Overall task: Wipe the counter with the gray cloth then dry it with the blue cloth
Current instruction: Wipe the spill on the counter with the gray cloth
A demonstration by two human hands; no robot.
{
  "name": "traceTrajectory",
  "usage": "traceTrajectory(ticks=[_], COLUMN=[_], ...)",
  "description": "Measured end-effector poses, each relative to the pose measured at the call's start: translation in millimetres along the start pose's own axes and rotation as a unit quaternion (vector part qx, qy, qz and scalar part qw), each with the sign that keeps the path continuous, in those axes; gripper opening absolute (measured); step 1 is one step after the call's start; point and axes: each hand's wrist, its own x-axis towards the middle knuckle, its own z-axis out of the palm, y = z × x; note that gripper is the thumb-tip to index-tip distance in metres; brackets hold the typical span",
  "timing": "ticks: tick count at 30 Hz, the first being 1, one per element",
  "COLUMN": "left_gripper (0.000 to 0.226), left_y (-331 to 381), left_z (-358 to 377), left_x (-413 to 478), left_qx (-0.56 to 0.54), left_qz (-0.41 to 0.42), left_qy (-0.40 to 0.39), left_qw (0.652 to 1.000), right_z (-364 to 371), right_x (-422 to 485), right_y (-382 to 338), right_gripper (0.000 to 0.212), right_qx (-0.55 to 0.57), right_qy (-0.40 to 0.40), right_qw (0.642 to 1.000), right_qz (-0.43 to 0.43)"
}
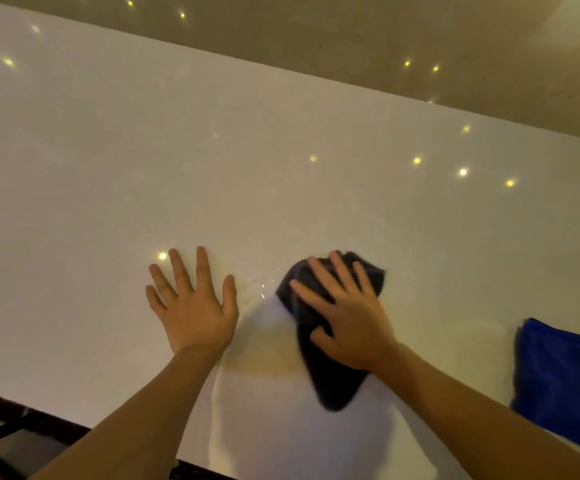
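Note:
A glossy white counter [212, 150] fills most of the head view. My right hand [347, 320] lies flat on a crumpled gray cloth [333, 382], pressing it against the counter near the front edge. My left hand [193, 306] rests palm down on the bare counter to the left of the cloth, fingers spread, holding nothing. A few small water droplets [267, 278] glint between the two hands. A blue cloth [565, 382] lies bunched on the counter at the right edge of the view, apart from both hands.
The counter's far edge runs diagonally across the top, with a tan floor [350, 36] beyond it. Ceiling lights reflect as bright dots on both. The near counter edge and a dark area [14, 438] below it show at bottom left.

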Motion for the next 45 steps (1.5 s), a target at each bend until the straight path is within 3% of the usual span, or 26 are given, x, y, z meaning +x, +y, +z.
traceTrajectory(ticks=[2,4,7,9,11,15,19,21,24,26,29,30,32,33,34,36,38,40,42,45], left_gripper=[0.077,0.076,0.076,0.076,0.073,0.067,0.065,0.064,0.068,0.066,0.056,0.054,0.056,0.06,0.064,0.07,0.074,0.073,0.07,0.067], left_y=[-1,-2,-3,-5,-8,-11,-13,-15,-17,-16,-22,-28,-49,-61,-71,-84,-88,-88,-89,-91], left_z=[1,2,3,3,3,1,3,5,5,-1,-12,-14,-16,-15,-14,-8,-4,-1,0,-2], left_x=[1,1,2,2,2,0,1,1,0,0,1,3,9,12,13,16,19,20,20,22], left_qx=[-0.006,-0.012,-0.017,-0.024,-0.046,-0.133,-0.193,-0.216,-0.245,-0.277,-0.384,-0.379,-0.248,-0.169,-0.109,-0.039,-0.005,0.0,0.003,0.004], left_qz=[0.001,0.001,0.003,0.009,0.015,-0.004,-0.002,-0.002,0.006,0.001,-0.044,-0.032,0.022,0.046,0.061,0.08,0.087,0.09,0.09,0.092], left_qy=[0.003,0.005,0.005,0.007,0.014,0.068,0.088,0.083,0.092,0.092,0.071,0.063,0.047,0.037,0.025,0.015,0.02,0.029,0.037,0.04], left_qw=[1.0,1.0,1.0,1.0,0.999,0.989,0.977,0.973,0.965,0.956,0.92,0.922,0.967,0.984,0.992,0.996,0.996,0.996,0.995,0.995], right_z=[-12,-29,-37,-34,-21,23,26,11,-6,8,45,53,44,37,30,10,0,3,20,58], right_x=[2,14,48,69,76,58,62,88,115,102,26,2,-15,-13,-7,17,48,72,72,11], right_y=[39,73,62,19,-34,-105,-81,-38,-10,-52,-147,-160,-141,-119,-95,-52,-38,-68,-125,-200], right_gripper=[0.078,0.069,0.064,0.063,0.063,0.054,0.068,0.075,0.078,0.075,0.069,0.068,0.069,0.07,0.07,0.068,0.069,0.069,0.068,0.066], right_qx=[0.015,0.07,0.212,0.338,0.39,0.162,0.043,-0.012,-0.012,-0.003,0.017,0.007,0.001,-0.016,-0.035,-0.034,0.02,0.065,0.058,0.01], right_qy=[0.033,0.086,0.165,0.177,0.147,0.096,0.049,0.035,0.011,0.028,0.038,0.031,-0.002,-0.012,-0.009,0.023,0.061,0.076,0.091,0.073], right_qw=[0.992,0.957,0.895,0.87,0.88,0.979,0.998,0.998,0.964,0.958,0.994,0.999,0.999,0.999,0.999,0.976,0.913,0.862,0.892,0.979], right_qz=[0.12,0.268,0.356,0.312,0.226,0.075,-0.015,0.051,0.266,0.286,0.099,0.039,-0.046,-0.044,0.006,0.214,0.402,0.497,0.438,0.189])
